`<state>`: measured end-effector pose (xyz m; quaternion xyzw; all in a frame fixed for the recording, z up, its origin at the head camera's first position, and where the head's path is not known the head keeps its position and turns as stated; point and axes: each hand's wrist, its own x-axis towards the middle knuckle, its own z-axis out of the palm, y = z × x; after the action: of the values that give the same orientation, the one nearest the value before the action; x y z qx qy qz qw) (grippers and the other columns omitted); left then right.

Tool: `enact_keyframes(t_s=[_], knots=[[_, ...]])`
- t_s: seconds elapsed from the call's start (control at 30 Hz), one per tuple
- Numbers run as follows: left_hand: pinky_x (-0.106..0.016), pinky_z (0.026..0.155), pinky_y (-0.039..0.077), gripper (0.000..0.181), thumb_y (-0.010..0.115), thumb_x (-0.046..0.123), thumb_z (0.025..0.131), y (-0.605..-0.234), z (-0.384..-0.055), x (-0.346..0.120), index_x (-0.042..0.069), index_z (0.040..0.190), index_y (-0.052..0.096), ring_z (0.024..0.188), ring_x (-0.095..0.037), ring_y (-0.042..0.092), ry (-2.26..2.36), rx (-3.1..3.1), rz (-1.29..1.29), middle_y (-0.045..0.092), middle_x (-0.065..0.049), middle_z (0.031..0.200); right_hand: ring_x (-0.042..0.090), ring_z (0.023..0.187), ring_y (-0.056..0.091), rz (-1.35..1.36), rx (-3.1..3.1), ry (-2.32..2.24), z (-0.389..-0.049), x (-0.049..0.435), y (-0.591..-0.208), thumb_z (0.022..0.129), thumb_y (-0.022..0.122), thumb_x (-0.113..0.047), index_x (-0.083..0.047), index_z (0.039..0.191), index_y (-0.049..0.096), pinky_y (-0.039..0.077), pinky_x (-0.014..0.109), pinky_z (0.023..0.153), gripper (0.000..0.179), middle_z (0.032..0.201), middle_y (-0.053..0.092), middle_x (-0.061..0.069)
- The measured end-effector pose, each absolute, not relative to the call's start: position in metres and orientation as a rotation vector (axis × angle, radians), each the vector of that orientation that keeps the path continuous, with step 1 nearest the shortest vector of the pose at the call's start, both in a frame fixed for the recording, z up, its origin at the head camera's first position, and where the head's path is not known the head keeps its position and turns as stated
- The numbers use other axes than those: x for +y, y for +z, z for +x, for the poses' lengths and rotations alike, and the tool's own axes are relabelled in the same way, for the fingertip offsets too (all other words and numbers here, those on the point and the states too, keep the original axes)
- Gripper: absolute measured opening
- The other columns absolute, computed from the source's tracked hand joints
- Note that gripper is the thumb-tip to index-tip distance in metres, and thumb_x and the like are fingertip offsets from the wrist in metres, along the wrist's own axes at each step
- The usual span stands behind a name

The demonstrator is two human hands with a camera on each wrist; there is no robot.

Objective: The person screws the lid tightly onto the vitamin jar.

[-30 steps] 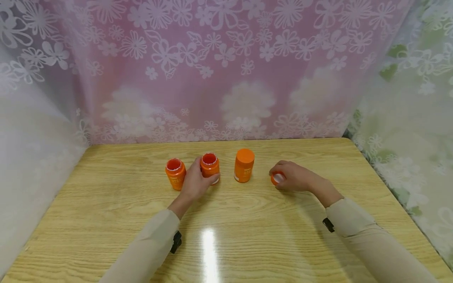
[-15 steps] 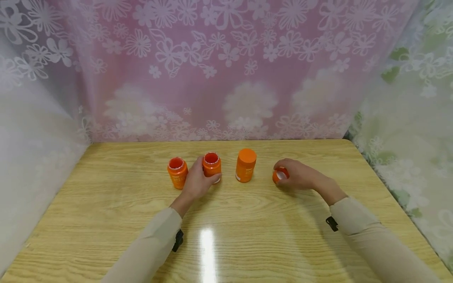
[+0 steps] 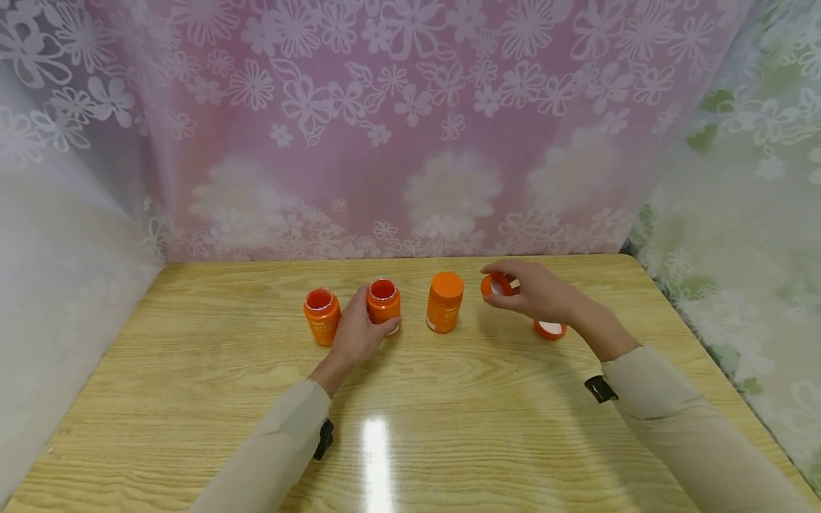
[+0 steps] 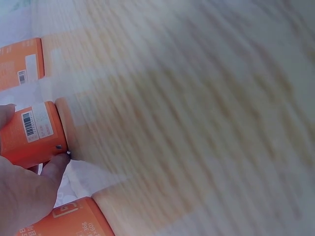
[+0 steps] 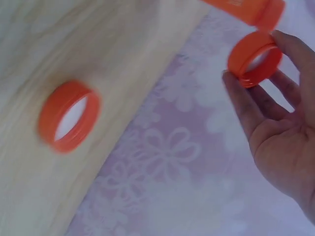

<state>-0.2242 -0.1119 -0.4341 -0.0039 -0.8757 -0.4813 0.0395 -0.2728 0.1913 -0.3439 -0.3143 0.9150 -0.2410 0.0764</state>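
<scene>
My left hand (image 3: 356, 329) grips an uncapped orange bottle (image 3: 383, 305), which stands upright on the table; its barcode label shows in the left wrist view. Just left of that hand stands a second uncapped orange bottle (image 3: 322, 318). A third orange bottle (image 3: 444, 303), with its cap on, is between my two hands. My right hand (image 3: 537, 291) pinches an orange screw cap (image 5: 255, 59) by its rim, raised above the table with its hollow side showing. Another orange cap (image 5: 70, 117) lies on the table beneath the right wrist, its white inside facing up.
The wood-grain table (image 3: 442, 427) carries everything. Behind it hangs a pink floral curtain (image 3: 410, 128), with pale floral cloth (image 3: 744, 214) along the right side. A strip of light reflects off the table near its front.
My right hand has lifted a cap off the table and carried it up and leftward toward the capped bottle, uncovering the other cap. The left hand stays on its bottle.
</scene>
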Motion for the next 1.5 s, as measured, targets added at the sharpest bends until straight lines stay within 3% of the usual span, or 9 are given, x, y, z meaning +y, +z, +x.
enact_keyframes(t_s=[0.17,0.4,0.7,0.93,1.2,1.5], knots=[[-0.042,0.101,0.040,0.060,0.078,0.021,0.081,-0.434,-0.223,-0.111,0.010,0.130,0.044,0.112,-0.024,0.055,-1.460,-2.689,-0.018,0.056,-0.006,0.123,0.020,0.093,0.052,-0.951,2.754,-0.951,-0.270,0.168,-0.329,0.092,0.064,-0.036,-0.010,0.132,0.056,0.052,0.036,0.086,0.049,0.096,0.056,0.003],[-0.041,0.101,0.040,0.061,0.078,0.021,0.081,-0.436,-0.223,-0.111,0.010,0.130,0.044,0.112,-0.023,0.055,-1.446,-2.688,-0.016,0.057,-0.005,0.122,0.019,0.102,0.056,-0.989,2.708,-1.161,-0.270,0.127,-0.320,0.090,0.068,-0.032,-0.009,0.130,0.057,0.051,0.036,0.087,0.048,0.115,0.059,0.003],[-0.042,0.102,0.040,0.062,0.078,0.021,0.081,-0.437,-0.224,-0.112,0.010,0.131,0.043,0.112,-0.023,0.055,-1.461,-2.675,-0.040,0.057,-0.006,0.123,0.019,0.100,0.059,-0.961,2.609,-1.353,-0.274,0.083,-0.332,0.087,0.071,-0.030,-0.007,0.124,0.057,0.050,0.034,0.088,0.045,0.109,0.060,0.002],[-0.041,0.102,0.039,0.063,0.078,0.019,0.080,-0.436,-0.224,-0.113,0.009,0.131,0.043,0.111,-0.024,0.056,-1.427,-2.678,-0.035,0.057,-0.006,0.123,0.021,0.103,0.059,-0.914,2.535,-1.614,-0.273,0.054,-0.348,0.086,0.073,-0.027,-0.008,0.121,0.054,0.047,0.041,0.093,0.044,0.111,0.057,0.003],[-0.041,0.103,0.038,0.063,0.078,0.019,0.081,-0.436,-0.225,-0.113,0.008,0.132,0.043,0.114,-0.025,0.055,-1.420,-2.685,-0.061,0.055,-0.008,0.127,0.020,0.104,0.058,-0.827,2.315,-1.866,-0.271,0.033,-0.361,0.084,0.075,-0.022,-0.007,0.114,0.052,0.049,0.032,0.091,0.041,0.114,0.055,0.009],[-0.041,0.100,0.041,0.062,0.078,0.022,0.081,-0.437,-0.225,-0.115,0.006,0.130,0.042,0.108,-0.025,0.057,-1.387,-2.677,-0.102,0.056,-0.009,0.123,0.017,0.108,0.054,-0.807,2.410,-1.788,-0.265,0.026,-0.371,0.083,0.076,-0.021,-0.009,0.100,0.053,0.047,0.035,0.094,0.031,0.113,0.053,0.006]])
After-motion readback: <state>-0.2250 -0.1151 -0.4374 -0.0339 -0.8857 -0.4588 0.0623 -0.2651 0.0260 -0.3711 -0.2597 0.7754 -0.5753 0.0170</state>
